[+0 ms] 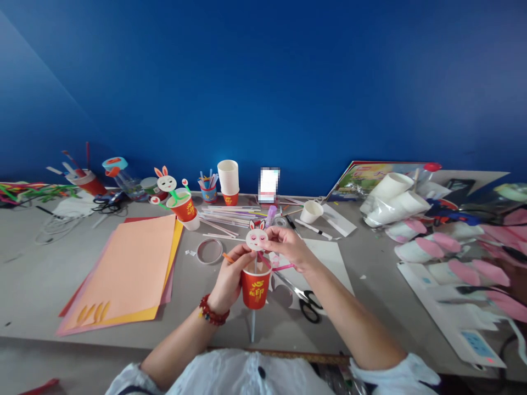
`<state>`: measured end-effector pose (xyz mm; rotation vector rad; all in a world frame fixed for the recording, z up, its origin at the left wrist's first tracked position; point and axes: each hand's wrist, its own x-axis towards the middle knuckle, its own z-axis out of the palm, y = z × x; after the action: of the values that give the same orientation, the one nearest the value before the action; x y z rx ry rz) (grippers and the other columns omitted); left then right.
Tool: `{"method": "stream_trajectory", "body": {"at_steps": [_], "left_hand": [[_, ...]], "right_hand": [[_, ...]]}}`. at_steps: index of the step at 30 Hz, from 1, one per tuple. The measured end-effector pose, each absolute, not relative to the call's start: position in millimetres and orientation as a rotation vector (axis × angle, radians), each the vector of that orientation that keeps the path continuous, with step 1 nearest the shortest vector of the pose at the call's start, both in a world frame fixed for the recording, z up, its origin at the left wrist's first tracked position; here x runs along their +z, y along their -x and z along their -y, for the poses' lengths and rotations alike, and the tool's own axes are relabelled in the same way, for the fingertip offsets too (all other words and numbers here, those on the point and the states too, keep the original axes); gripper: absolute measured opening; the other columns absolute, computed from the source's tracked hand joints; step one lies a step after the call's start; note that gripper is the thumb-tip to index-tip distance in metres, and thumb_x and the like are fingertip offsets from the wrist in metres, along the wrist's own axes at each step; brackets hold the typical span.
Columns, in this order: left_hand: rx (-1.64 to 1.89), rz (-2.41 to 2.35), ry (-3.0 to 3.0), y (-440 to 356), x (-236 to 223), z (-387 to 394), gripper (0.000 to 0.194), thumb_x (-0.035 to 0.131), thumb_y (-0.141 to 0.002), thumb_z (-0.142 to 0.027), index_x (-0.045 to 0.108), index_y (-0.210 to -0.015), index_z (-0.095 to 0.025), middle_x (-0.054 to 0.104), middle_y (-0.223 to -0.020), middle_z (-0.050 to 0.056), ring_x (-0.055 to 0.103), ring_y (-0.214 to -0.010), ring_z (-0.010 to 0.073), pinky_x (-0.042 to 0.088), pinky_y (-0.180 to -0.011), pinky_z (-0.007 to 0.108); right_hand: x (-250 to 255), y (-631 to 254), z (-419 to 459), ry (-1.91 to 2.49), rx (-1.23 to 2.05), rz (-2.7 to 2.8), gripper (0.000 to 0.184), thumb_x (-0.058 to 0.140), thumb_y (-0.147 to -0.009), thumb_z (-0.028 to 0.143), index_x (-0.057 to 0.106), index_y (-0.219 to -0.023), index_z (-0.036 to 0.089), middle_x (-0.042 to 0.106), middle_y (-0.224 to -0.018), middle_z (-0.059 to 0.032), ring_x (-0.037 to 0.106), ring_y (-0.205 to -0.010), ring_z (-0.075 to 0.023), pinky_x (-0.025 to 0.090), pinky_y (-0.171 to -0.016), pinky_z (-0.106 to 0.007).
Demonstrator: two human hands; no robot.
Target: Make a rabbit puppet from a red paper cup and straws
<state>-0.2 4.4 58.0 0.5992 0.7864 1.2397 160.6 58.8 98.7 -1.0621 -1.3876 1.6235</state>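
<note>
My left hand (230, 280) is closed around the side of a red paper cup (255, 291) with gold characters. An orange stick-like piece (228, 258) pokes out by its fingers. Above the cup's mouth is a white paper rabbit face (256, 239) with pink-lined ears, pinched at its right edge by my right hand (286, 247). A pale straw (252, 326) shows below the cup, and a pink strip (284, 267) sticks out to the right of its rim. Black-handled scissors (309, 307) lie beside the cup. My right fingertips partly hide the join under the face.
Coloured paper sheets (127, 263) lie at left. Behind them stands another rabbit cup (183, 208). Straws (230, 215), stacked white cups (228, 175), a tape roll (209, 251) and a phone (269, 185) sit farther back. White-and-pink cup pieces (420, 249) crowd the right side.
</note>
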Motion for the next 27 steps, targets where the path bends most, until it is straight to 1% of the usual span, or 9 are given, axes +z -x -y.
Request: {"method": "stream_trajectory", "body": {"at_steps": [11,17,23,27], "left_hand": [[1.236,-0.784,-0.597,-0.5,58.7,-5.0,0.021,0.079,-0.073,-0.027,0.069,-0.086,-0.016,0.072,-0.075,0.002,0.064,-0.063,0.0126,0.049,-0.063,0.022],[1.245,-0.775,-0.600,-0.4,56.4,-5.7,0.021,0.079,-0.073,-0.027,0.069,-0.087,-0.016,0.072,-0.078,0.002,0.064,-0.064,0.0123,0.049,-0.064,0.022],[1.260,-0.783,-0.595,-0.4,55.6,-5.4,0.019,0.080,-0.073,-0.028,0.066,-0.079,-0.016,0.070,-0.072,0.000,0.061,-0.060,0.0103,0.047,-0.061,0.020],[1.263,-0.791,-0.592,-0.3,57.4,-4.9,0.020,0.080,-0.073,-0.028,0.063,-0.075,-0.016,0.068,-0.068,-0.001,0.060,-0.058,0.0099,0.045,-0.058,0.019]], "right_hand": [[98.5,-160.5,-58.6,1.075,1.617,1.387,0.032,0.084,-0.065,0.039,0.061,-0.070,0.017,0.062,-0.068,0.0023,0.055,-0.064,-0.0118,0.041,-0.062,-0.025],[98.1,-161.5,-58.1,1.076,1.613,1.403,0.032,0.083,-0.066,0.040,0.060,-0.071,0.018,0.062,-0.071,0.0017,0.056,-0.066,-0.0128,0.042,-0.063,-0.025],[95.1,-161.3,-58.6,1.064,1.587,1.449,0.030,0.082,-0.069,0.040,0.061,-0.073,0.018,0.062,-0.072,0.0015,0.055,-0.067,-0.0127,0.042,-0.064,-0.026],[95.9,-162.0,-59.2,1.068,1.572,1.477,0.032,0.082,-0.068,0.041,0.061,-0.074,0.018,0.062,-0.074,0.0012,0.057,-0.069,-0.0137,0.044,-0.066,-0.026]]}}
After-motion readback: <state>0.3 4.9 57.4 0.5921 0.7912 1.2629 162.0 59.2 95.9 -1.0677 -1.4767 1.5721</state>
